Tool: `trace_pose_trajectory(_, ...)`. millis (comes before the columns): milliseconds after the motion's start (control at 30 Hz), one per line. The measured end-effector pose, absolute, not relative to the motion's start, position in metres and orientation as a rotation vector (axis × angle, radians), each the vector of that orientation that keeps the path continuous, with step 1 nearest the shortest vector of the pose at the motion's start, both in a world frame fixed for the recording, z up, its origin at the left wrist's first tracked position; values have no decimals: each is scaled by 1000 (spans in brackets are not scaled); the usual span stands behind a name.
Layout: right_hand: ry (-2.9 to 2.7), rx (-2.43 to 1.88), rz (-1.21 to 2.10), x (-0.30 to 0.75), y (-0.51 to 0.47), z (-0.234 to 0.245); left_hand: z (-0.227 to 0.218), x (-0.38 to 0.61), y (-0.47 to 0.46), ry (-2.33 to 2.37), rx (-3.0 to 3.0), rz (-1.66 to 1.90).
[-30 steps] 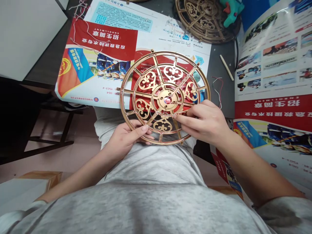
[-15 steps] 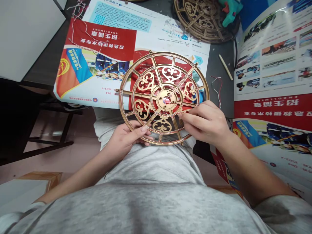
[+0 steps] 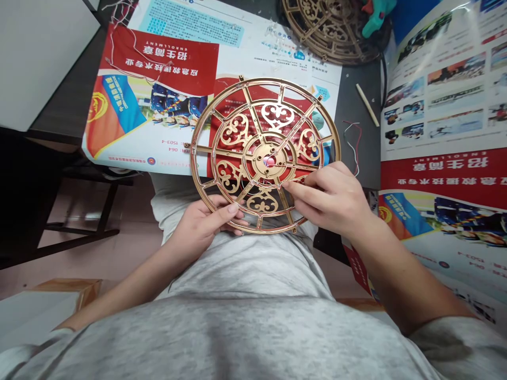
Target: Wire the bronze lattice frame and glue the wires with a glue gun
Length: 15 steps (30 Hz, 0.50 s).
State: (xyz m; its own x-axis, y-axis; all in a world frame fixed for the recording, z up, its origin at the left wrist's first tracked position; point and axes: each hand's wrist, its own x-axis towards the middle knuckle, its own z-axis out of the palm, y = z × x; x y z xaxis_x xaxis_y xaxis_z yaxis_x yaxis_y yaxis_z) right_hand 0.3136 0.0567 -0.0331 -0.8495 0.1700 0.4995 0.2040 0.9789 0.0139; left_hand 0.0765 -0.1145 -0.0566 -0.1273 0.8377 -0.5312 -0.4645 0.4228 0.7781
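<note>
A round gold openwork wheel frame (image 3: 266, 162), with spokes and heart-shaped scrolls, leans over the table edge above my lap. My left hand (image 3: 209, 219) grips its lower left rim, thumb on top and fingers beneath. Thin pale wire (image 3: 263, 186) runs along the inner ring near the hub. Over the lower right part, my right hand (image 3: 330, 200) is closed, its index finger reaching the inner ring where the wire lies. The fingertips seem pinched on that wire, though the contact is small.
Printed brochures (image 3: 158, 68) cover the dark table (image 3: 358, 153). At the back lie more gold wheels (image 3: 325, 26) with a teal glue gun (image 3: 378, 18). A pale stick (image 3: 367, 104) and loose red and white wires (image 3: 354, 142) lie on the right, beside a standing printed sheet (image 3: 447, 105).
My right index finger has moved slightly left along the inner ring, toward the hub's lower side. My left hand keeps its hold on the rim.
</note>
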Motion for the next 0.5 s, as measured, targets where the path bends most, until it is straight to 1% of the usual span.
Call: trace_pose_trajectory(500,-2599,-228,-110,313,58,-33,-55,77,-115,1243,400,1155)
